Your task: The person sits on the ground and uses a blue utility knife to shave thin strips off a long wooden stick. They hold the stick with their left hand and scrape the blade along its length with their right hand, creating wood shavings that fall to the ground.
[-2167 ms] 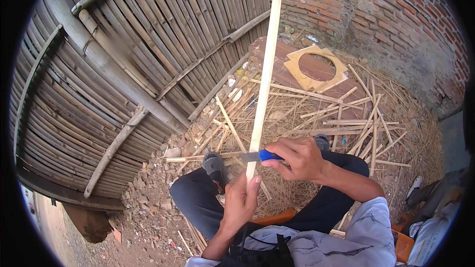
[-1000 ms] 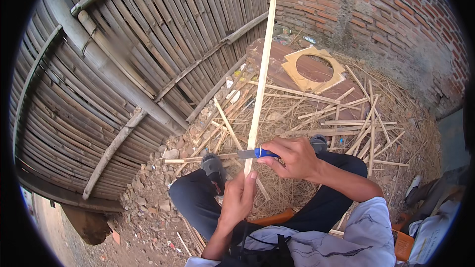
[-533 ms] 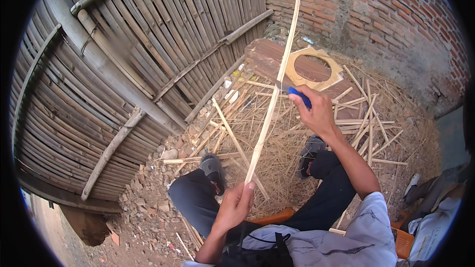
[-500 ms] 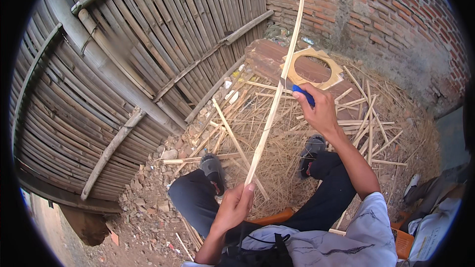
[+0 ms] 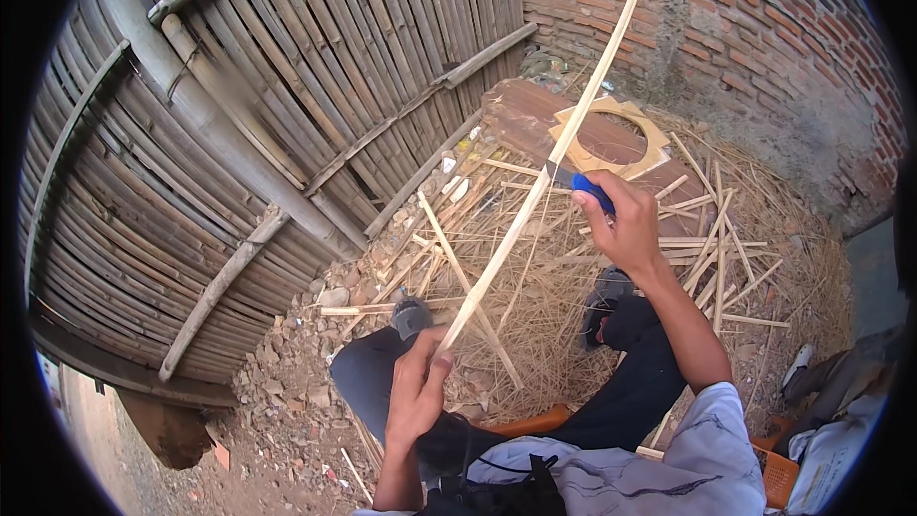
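A long pale bamboo strip [image 5: 516, 231] slants up and away from me, its far end rising in front of the brick wall. My left hand [image 5: 417, 387] is closed around the strip's near end, above my left knee. In my right hand [image 5: 623, 223] is a knife [image 5: 592, 193] with a blue handle, the fingers wrapped round it. The blade lies against the strip about halfway along. A thin shaving hangs below the blade along the strip's right side. Part of the handle is hidden by my fingers.
Shavings [image 5: 564, 325] and several cut strips [image 5: 721, 258] litter the ground around my shoes. Farther off lies a brown board [image 5: 521, 119] with a yellowish round-holed frame [image 5: 659, 145]. A bamboo fence [image 5: 315, 67] stands left, a brick wall [image 5: 793, 86] behind. Another person's leg [image 5: 821, 373] shows at right.
My left hand has drawn the strip down and left, and the strip's far end has swung right. The blade has stayed on the strip, and a thin shaving now shows beside it.
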A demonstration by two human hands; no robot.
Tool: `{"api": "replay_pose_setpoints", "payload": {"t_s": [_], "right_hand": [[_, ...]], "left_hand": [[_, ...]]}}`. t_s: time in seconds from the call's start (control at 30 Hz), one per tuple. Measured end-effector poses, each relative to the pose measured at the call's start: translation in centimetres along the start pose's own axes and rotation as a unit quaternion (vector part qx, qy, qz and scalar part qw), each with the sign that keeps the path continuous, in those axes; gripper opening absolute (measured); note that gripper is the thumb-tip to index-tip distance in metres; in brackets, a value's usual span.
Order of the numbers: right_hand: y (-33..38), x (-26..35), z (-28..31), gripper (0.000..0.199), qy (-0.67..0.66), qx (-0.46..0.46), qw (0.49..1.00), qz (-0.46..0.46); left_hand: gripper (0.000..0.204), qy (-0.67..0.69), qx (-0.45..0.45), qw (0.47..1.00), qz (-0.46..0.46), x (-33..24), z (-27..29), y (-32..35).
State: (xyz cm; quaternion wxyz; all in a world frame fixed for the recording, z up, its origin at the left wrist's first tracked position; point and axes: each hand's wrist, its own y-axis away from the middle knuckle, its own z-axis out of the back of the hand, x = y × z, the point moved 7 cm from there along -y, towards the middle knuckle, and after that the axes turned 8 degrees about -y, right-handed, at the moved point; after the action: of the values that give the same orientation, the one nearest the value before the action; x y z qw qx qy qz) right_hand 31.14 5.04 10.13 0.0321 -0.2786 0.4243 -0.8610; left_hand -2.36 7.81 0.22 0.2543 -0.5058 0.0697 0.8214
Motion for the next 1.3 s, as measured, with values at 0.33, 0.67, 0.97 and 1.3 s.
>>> {"api": "replay_pose_setpoints", "payload": {"t_s": [0.33, 0.67, 0.97, 1.3], "right_hand": [[0.7, 0.4, 0.7, 0.025, 0.017, -0.002, 0.999, 0.044], [-4.9, -9.3, 5.0, 0.036, 0.103, -0.068, 0.986, -0.11], [-6.3, -13.1, 2.5, 0.045, 0.152, 0.113, 0.961, -0.202], [9.0, -14.4, -8.8, 0.049, 0.199, 0.602, 0.76, -0.14]], "left_hand": [[0.025, -0.076, -0.156, 0.984, -0.035, -0.6, 0.0, 0.8], [0.024, -0.116, -0.13, 0.982, 0.065, 2.2, 3.8, 5.7], [0.02, -0.19, -0.142, 0.955, 0.177, 3.2, 6.4, 7.1], [0.032, 0.285, 0.201, 0.906, 0.241, 5.7, -0.3, 5.5]]}}
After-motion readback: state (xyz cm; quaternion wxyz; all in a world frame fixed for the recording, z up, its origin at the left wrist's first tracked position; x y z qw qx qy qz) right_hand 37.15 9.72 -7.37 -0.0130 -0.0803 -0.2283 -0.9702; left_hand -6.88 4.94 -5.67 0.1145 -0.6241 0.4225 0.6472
